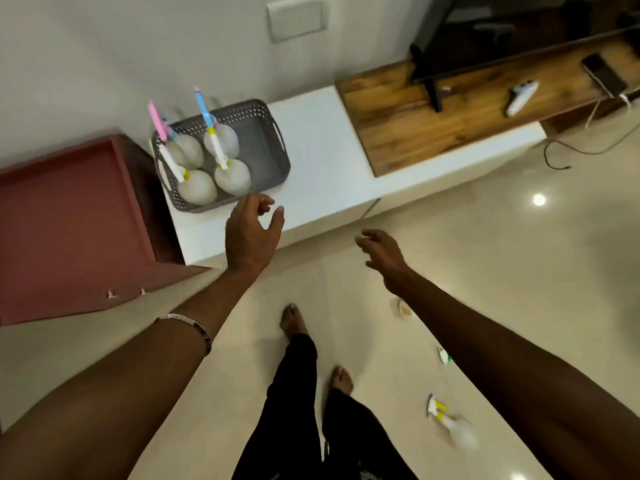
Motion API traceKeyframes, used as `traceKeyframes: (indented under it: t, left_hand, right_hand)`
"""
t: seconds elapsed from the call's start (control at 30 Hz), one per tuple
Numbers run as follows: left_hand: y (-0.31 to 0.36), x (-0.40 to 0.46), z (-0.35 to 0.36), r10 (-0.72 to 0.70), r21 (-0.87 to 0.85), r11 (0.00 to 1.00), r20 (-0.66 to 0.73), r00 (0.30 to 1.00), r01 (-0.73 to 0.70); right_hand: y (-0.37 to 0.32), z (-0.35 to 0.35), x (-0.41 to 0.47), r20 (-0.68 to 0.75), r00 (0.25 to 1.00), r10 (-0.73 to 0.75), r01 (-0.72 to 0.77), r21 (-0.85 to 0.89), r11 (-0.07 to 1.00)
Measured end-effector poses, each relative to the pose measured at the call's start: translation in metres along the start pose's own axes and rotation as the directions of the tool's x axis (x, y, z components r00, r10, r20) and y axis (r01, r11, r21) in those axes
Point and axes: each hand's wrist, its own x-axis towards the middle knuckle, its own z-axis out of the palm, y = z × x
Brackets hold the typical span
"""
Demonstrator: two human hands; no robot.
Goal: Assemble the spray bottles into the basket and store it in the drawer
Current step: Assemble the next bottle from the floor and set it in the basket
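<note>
Your empty hands reach toward a basket of spray bottles on a white surface.

Your left hand (pixel 251 233), fingers spread, hovers just beside the grey basket (pixel 266 147); your right hand (pixel 382 252) hangs open over the floor. Four pale round spray bottles (pixel 197 187) fill the basket's left half, nozzles slanting up and left. Another bottle (pixel 453 427) lies on the floor, nozzle pointing up-left.

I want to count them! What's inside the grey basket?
The grey basket holds four pale spray bottles with coloured sprayer tops, all at its left end. The right end shows bare floor. The bottles hide the floor beneath them.
</note>
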Motion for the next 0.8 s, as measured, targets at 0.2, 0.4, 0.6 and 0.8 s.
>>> traceKeyframes:
  t: [0.2, 0.4, 0.6, 0.8]
  left_hand:
    - [0.002, -0.111, 0.040, -0.129, -0.011, 0.990, 0.295, 0.947, 0.138]
    - [0.008, -0.224, 0.055, -0.334, 0.154, 0.938, 0.643, 0.690, 0.310]
    - [0.004, -0.311, 0.063, -0.370, 0.247, 0.922, 0.789, 0.490, 0.299]
    - [-0.023, -0.397, 0.079, -0.401, 0.255, 0.898, 0.809, 0.430, 0.358]
  right_hand:
    - [0.109, -0.064, -0.059, -0.056, 0.997, 0.058, -0.057, 0.028, 0.998]
    - [0.204, -0.103, -0.130, -0.165, 0.974, 0.155, -0.139, 0.102, 0.985]
    - [0.296, -0.118, -0.196, -0.275, 0.928, 0.253, -0.191, 0.233, 0.954]
    - [0.399, -0.102, -0.251, -0.301, 0.884, 0.357, -0.252, 0.334, 0.908]
